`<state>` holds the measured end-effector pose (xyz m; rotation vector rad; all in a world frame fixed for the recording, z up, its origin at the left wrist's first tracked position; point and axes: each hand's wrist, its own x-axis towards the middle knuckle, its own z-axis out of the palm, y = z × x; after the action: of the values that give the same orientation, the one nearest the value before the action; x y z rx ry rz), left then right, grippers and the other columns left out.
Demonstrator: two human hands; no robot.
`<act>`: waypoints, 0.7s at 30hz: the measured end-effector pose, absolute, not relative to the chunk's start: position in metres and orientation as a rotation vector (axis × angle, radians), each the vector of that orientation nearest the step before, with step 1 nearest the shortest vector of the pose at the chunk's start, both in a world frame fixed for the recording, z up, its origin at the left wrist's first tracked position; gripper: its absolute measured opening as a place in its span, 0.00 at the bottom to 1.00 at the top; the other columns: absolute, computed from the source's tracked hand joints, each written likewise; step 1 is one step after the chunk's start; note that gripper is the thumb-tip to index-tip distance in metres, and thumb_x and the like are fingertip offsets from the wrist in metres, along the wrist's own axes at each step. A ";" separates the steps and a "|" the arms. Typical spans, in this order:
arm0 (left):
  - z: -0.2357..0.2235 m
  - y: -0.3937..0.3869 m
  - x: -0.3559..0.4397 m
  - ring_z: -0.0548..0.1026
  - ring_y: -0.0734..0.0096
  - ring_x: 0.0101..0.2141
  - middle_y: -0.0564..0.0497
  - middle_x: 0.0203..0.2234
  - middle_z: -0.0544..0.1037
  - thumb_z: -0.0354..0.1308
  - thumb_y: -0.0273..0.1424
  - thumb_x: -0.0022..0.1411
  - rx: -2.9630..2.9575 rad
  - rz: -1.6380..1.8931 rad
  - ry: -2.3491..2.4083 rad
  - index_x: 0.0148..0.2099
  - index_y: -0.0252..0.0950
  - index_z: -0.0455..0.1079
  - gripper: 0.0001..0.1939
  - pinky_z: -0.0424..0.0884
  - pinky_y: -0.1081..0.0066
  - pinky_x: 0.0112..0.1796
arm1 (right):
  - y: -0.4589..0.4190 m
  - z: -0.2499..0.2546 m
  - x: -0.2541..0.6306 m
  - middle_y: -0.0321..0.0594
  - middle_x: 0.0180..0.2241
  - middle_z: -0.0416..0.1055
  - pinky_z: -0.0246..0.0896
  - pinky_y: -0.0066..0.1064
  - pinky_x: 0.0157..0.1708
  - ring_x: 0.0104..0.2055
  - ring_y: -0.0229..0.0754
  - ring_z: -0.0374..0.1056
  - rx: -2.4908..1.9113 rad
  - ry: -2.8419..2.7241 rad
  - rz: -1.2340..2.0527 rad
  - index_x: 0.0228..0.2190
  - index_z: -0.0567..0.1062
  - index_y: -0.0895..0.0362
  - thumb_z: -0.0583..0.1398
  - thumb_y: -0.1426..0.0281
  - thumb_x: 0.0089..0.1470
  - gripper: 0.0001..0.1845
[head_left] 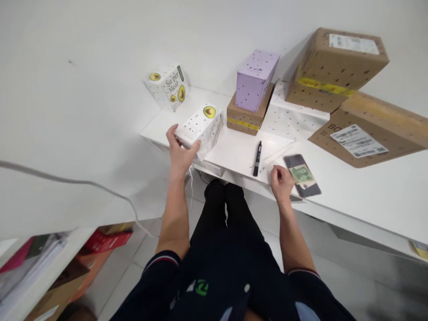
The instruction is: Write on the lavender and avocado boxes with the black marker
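Observation:
My left hand grips the near end of a white spotted box with an avocado picture, which lies on the white table near its left edge. My right hand rests at the table's front edge with fingers curled, beside a phone with a green banknote on it. A black marker lies between my two hands. Whether the right hand holds anything is hidden.
A second avocado box stands at the back left. A purple box sits on a small brown carton. Two large cardboard parcels fill the right, with a white dotted sheet before them. Shelves with papers lie lower left.

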<state>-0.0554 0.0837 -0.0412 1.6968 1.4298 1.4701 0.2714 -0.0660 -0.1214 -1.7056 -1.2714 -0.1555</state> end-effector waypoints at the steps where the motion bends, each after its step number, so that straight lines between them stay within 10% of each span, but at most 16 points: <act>1: -0.043 0.071 -0.055 0.72 0.54 0.56 0.42 0.59 0.65 0.70 0.37 0.49 1.692 1.477 1.407 0.64 0.45 0.53 0.44 0.70 0.54 0.57 | -0.066 -0.121 0.271 0.47 0.30 0.80 0.73 0.36 0.35 0.30 0.44 0.75 -1.711 -1.266 -0.145 0.36 0.79 0.58 0.55 0.63 0.60 0.15; 21: -0.083 -0.023 0.009 0.62 0.50 0.66 0.34 0.68 0.56 0.68 0.48 0.55 1.708 1.542 1.427 0.73 0.43 0.35 0.56 0.65 0.50 0.62 | -0.068 -0.114 0.271 0.46 0.30 0.79 0.72 0.39 0.38 0.30 0.45 0.73 -1.754 -1.193 0.008 0.35 0.79 0.58 0.54 0.61 0.58 0.17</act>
<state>0.0095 -0.0229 -0.0832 1.7083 1.4270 1.5425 0.2707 -0.0676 -0.1144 -1.7537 -1.1931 0.0084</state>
